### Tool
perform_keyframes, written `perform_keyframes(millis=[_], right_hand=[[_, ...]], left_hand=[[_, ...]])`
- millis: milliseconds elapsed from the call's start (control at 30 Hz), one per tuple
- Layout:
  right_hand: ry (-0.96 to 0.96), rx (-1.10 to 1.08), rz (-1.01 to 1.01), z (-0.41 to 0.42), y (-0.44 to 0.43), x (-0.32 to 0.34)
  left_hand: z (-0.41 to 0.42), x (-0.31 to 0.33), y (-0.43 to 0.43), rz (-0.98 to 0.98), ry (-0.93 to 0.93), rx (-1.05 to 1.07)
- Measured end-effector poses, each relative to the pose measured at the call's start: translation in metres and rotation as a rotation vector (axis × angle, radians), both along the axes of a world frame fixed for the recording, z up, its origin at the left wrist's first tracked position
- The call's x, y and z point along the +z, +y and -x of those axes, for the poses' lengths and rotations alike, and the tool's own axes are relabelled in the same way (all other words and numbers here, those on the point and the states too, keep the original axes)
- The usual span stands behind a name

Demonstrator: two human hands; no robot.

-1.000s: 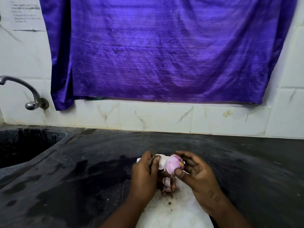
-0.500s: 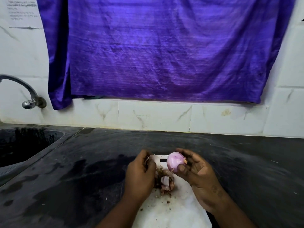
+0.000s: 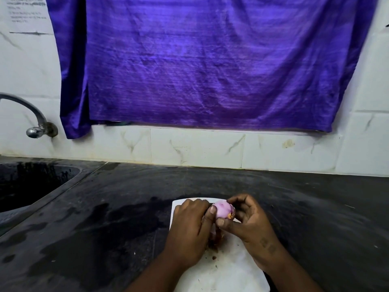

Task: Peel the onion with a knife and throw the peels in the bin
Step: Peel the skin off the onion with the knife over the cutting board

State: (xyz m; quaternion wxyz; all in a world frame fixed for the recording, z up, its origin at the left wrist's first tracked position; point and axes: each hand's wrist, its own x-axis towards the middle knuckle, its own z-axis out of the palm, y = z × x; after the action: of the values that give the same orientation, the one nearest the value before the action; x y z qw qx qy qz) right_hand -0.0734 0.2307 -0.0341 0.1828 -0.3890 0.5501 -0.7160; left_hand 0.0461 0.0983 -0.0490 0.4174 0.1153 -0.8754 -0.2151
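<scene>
Worktop: dark, wet-streaked stone counter (image 3: 117, 207) spans the full width and meets a white marbled tile wall (image 3: 197, 146).
Backdrop: wide purple cloth (image 3: 210, 70) hangs over the wall and hides whatever lies behind it.
Left edge: curved metal tap (image 3: 35, 123), its pipe cut off by the frame, stands above a dark sunken sink (image 3: 31, 182) that is only partly in view.
Board: white plastic chopping board (image 3: 227, 270) lies at the counter's front. Its near end is cut off at the bottom and its far corner shows past the knuckles.
Onion: pale pink round onion (image 3: 223, 208) is held over the board's far end between both hands.
Left hand (image 3: 189, 226): thumb is pressed on the onion's left face and the fingers curl behind it. The fingertips and palm are hidden.
Right hand (image 3: 250, 222): thumb is under the near side and the fingers are wrapped over the far side, gripping the onion.
Peels: brown papery peel scraps (image 3: 214, 244) lie on the board beneath the hands, mostly covered.
Room: the counter stretches wide to the board's right, and also between the board and the sink.
</scene>
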Motion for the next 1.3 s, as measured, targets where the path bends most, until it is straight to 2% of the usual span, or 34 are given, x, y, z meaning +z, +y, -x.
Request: perform_keyframes(millis=[133, 333, 700, 833, 867, 967, 1067, 1167, 1300], right_hand=[[0.036, -0.015, 0.009, -0.002, 0.001, 0.001], [-0.128, 0.135, 0.143, -0.004, 0.003, 0.008], [-0.183, 0.173, 0.13, -0.006, -0.001, 0.011], [-0.333, 0.231, 0.213, -0.004, 0.006, 0.011], [-0.342, 0.227, 0.211, -0.003, 0.006, 0.013], [-0.354, 0.226, 0.212, -0.004, 0.002, 0.016], [-0.385, 0.205, 0.208, -0.005, 0.003, 0.014], [-0.383, 0.161, 0.191, -0.001, 0.005, 0.011], [-0.34, 0.121, 0.158, -0.002, 0.004, 0.013]], left_hand=[[0.002, -0.002, -0.003, -0.009, 0.036, 0.029], [0.003, -0.001, -0.003, -0.008, 0.068, 0.094], [0.001, 0.002, 0.005, -0.087, 0.052, 0.082], [-0.002, 0.005, -0.023, -0.386, 0.211, 0.16], [-0.004, 0.005, -0.029, -0.338, 0.224, 0.2], [-0.007, 0.007, -0.015, -0.088, 0.087, 0.211], [-0.005, 0.008, 0.001, 0.072, -0.005, 0.238], [-0.004, 0.005, -0.008, 0.083, 0.003, 0.228], [-0.011, 0.012, 0.0, 0.047, 0.076, 0.071]])
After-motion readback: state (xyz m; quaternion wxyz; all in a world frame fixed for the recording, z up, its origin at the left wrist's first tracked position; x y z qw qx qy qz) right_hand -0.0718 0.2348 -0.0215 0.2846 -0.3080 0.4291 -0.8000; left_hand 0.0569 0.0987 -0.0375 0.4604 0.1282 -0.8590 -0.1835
